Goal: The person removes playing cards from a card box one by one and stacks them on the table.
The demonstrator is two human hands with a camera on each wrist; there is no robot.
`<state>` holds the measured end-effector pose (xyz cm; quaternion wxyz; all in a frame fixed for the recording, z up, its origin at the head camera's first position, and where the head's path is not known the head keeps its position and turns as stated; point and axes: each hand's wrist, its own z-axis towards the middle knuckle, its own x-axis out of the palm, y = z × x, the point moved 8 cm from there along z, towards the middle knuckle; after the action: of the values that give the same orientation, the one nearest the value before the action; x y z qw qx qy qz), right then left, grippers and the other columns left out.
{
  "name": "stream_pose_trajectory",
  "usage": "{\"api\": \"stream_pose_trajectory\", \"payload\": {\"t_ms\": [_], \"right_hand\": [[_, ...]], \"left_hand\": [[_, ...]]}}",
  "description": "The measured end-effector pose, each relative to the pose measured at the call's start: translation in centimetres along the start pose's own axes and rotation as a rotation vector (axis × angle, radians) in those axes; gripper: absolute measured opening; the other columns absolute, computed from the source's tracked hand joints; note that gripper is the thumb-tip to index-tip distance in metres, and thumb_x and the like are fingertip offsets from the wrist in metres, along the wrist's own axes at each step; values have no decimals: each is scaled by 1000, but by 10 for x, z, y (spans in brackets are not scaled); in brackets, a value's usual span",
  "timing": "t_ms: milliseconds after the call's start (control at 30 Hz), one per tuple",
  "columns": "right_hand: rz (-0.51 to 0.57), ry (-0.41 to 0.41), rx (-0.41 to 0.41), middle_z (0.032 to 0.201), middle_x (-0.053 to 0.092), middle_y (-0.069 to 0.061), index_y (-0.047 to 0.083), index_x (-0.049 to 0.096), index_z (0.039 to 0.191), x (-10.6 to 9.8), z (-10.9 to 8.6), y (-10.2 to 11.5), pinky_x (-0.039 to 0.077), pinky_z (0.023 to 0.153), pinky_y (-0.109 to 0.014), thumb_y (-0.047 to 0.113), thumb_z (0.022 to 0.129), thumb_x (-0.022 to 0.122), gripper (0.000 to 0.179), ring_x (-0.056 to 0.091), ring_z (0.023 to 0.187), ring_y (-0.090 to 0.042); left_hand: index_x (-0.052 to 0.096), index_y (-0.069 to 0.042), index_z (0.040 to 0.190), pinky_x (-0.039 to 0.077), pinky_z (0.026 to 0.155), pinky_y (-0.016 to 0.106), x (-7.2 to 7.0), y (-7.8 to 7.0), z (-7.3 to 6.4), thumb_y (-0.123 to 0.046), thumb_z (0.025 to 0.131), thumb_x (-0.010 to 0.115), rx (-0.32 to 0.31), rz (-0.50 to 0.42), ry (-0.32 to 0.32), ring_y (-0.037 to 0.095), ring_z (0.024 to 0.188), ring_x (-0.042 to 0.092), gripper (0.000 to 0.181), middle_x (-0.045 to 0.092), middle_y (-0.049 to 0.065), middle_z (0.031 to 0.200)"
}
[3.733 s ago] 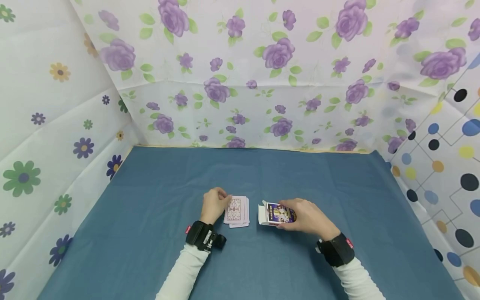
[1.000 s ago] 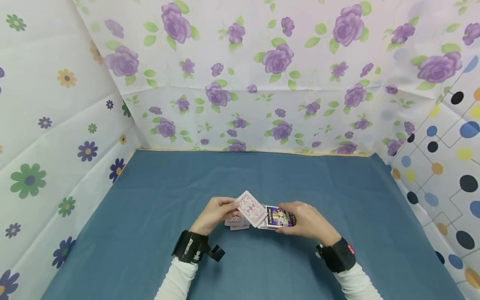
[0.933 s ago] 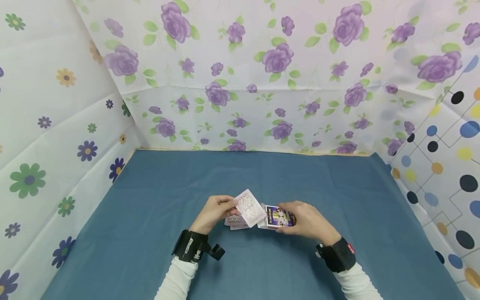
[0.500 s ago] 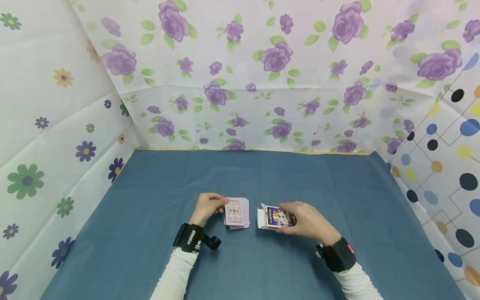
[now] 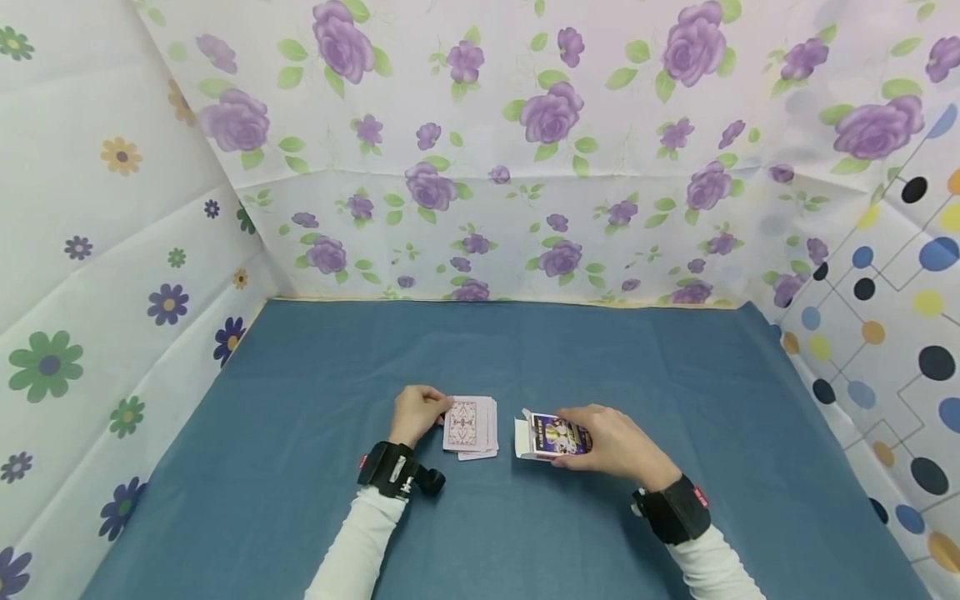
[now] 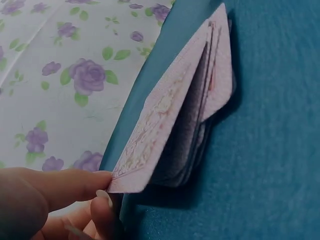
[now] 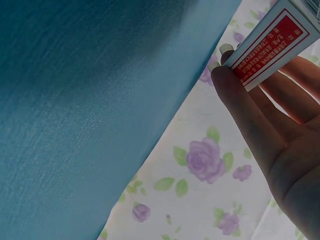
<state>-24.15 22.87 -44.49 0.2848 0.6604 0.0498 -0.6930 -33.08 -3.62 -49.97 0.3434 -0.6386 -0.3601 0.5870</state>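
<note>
A loose pile of playing cards (image 5: 489,427) lies back side up in the middle of the cloth. At the pile's left edge, my left hand (image 5: 417,414) pinches the corner of the top playing card (image 6: 145,135) between thumb and finger. That card tilts up at the pinched end and still overlaps the pile. To the right, my right hand (image 5: 618,442) grips a purple and white card box (image 5: 558,434) by its right end. The box's open end, with its white flap out, faces the pile. Inside the box is hidden from view.
A blue cloth (image 5: 480,533) covers the table. Behind it hangs a curtain (image 5: 480,167) with purple roses, and patterned sheets close off both sides. Each wrist wears a black strap; a small black piece (image 5: 430,482) juts from the left one.
My left hand has gone from the box's mouth, where it held a card, back to the pile. It now draws the top card slightly left. The right hand and box stay put.
</note>
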Motion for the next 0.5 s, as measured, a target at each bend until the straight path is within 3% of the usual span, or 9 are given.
{"api": "stream_pose_trajectory", "payload": {"t_ms": [367, 500], "right_hand": [[-3, 15, 8, 117, 69, -5, 13, 64, 127, 2, 1, -1, 50, 79, -37, 54, 77, 75, 65, 64, 98, -16], [3, 20, 11, 118, 68, -6, 13, 64, 127, 3, 1, 0, 50, 81, -38, 53, 77, 76, 66, 64, 100, -17]], "left_hand": [[71, 0, 84, 38, 47, 25, 3, -8, 1, -11, 88, 68, 22, 117, -21, 14, 49, 55, 13, 67, 11, 65], [68, 3, 96, 41, 54, 29, 4, -13, -5, -14, 91, 64, 53, 161, -46, 18, 56, 55, 18, 66, 16, 75]]}}
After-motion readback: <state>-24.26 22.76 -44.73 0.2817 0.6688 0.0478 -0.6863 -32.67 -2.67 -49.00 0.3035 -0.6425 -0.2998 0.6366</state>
